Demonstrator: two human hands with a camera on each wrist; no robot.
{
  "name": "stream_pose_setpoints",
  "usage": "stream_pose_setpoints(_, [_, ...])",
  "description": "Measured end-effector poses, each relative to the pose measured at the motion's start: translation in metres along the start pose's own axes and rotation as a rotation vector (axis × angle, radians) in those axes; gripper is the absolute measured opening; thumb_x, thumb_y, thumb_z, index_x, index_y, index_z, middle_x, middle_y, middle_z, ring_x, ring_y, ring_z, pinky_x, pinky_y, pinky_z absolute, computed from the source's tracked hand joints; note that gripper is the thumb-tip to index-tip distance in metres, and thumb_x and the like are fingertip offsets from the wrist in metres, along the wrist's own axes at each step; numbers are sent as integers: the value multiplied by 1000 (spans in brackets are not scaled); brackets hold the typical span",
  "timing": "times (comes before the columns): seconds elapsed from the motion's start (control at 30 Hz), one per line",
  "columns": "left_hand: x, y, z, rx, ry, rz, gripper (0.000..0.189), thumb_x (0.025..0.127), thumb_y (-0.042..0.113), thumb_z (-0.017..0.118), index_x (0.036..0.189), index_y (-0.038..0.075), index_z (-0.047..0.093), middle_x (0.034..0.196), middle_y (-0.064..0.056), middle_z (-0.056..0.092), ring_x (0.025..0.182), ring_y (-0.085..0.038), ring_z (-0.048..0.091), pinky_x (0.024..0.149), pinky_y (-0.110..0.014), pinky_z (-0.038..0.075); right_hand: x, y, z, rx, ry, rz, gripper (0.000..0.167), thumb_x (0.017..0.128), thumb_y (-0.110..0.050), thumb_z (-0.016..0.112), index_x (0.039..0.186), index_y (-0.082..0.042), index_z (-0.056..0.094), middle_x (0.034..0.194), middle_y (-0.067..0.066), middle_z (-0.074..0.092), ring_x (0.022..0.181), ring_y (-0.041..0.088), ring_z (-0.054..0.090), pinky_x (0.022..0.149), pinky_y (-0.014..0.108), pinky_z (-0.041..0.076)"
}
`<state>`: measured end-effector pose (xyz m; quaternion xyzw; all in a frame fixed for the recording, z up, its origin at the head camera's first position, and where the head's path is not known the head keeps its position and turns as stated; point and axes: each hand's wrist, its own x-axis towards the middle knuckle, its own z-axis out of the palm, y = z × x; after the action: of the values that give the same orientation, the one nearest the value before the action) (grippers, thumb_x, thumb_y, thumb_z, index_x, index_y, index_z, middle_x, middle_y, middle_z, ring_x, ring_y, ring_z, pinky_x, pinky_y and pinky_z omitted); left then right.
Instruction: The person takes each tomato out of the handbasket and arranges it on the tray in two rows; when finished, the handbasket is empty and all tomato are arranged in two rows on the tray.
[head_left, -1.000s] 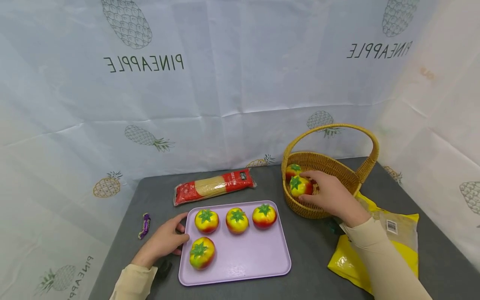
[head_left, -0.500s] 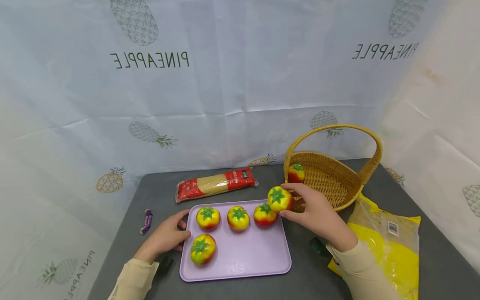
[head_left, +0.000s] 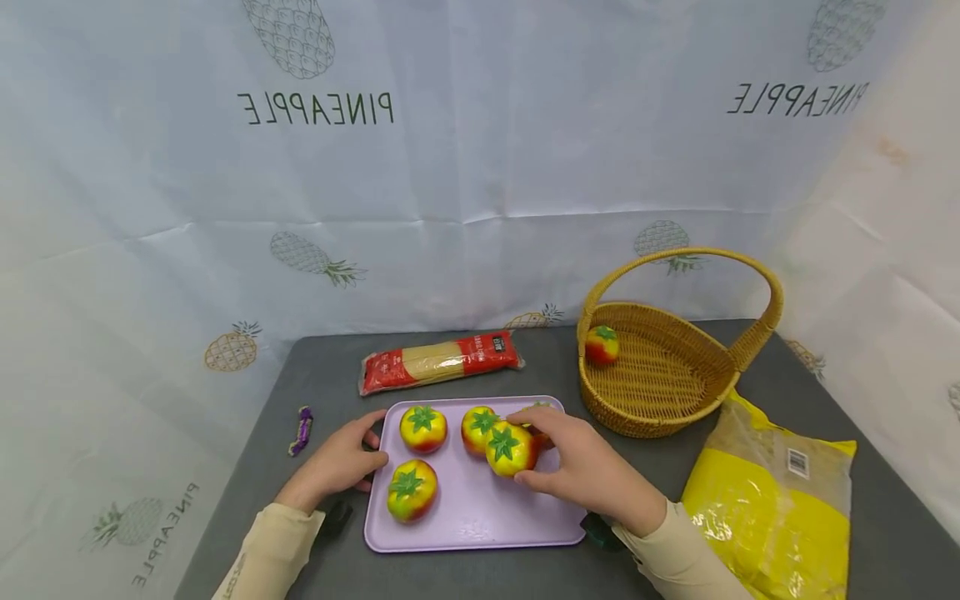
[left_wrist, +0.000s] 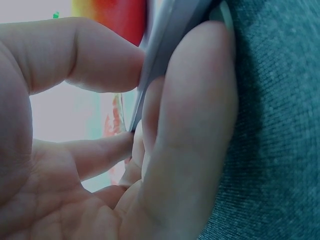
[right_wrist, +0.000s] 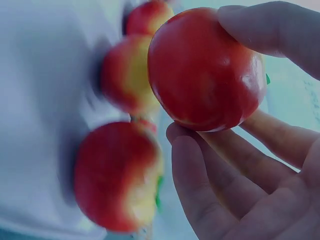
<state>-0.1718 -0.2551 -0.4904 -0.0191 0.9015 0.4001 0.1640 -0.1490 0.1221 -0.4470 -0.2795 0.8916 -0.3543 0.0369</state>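
My right hand (head_left: 592,467) pinches a yellow-and-red tomato-like fruit (head_left: 508,450) with a green leafy top, thumb on one side and fingers on the other. It hangs above a lilac tray (head_left: 480,525); in the right wrist view the held fruit (right_wrist: 205,70) is apart from the tray. Several like fruits stand on the tray, among them one at back left (head_left: 423,428) and one at front left (head_left: 412,490); one is partly hidden behind my right fingers. My left hand (head_left: 337,458) grips the tray's left rim, which lies between its digits in the left wrist view (left_wrist: 165,45).
A wicker basket (head_left: 660,379) with a tall handle stands at back right, one such fruit (head_left: 602,345) inside. In front of it lies a yellow plastic bag (head_left: 772,500). A red noodle packet (head_left: 442,363) lies behind the tray, a purple-wrapped candy (head_left: 302,431) to its left.
My right hand has lifted one fruit out of the basket and carried it left over the tray. The left hand stays at the tray's rim. The head view has shifted slightly.
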Motion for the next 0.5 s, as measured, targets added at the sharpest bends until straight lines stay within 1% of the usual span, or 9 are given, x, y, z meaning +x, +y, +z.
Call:
stream_pose_setpoints(0.17, [1, 0, 0, 9, -10, -12, 81, 91, 14, 79, 164, 10, 43, 109, -12, 59, 71, -23, 63, 60, -34, 65, 1, -3, 16, 40, -72, -14, 65, 86, -28, 93, 144, -24, 64, 135, -11, 67, 111, 5, 64, 100, 34, 62])
stream_pose_setpoints(0.33, [2, -1, 0, 12, -5, -9, 81, 91, 13, 78, 164, 9, 43, 109, -12, 59, 71, -23, 63, 60, -34, 65, 3, -6, 30, 59, -140, -17, 64, 88, -36, 90, 145, -29, 63, 133, -15, 66, 113, 3, 63, 103, 36, 62])
stream_pose_setpoints(0.5, [3, -2, 0, 10, -5, -2, 81, 91, 13, 78, 164, 9, 43, 108, -12, 59, 70, -23, 63, 59, -33, 65, 5, -8, 38, 61, -176, -17, 63, 88, -38, 89, 145, -32, 62, 133, -17, 66, 113, 2, 62, 106, 37, 61])
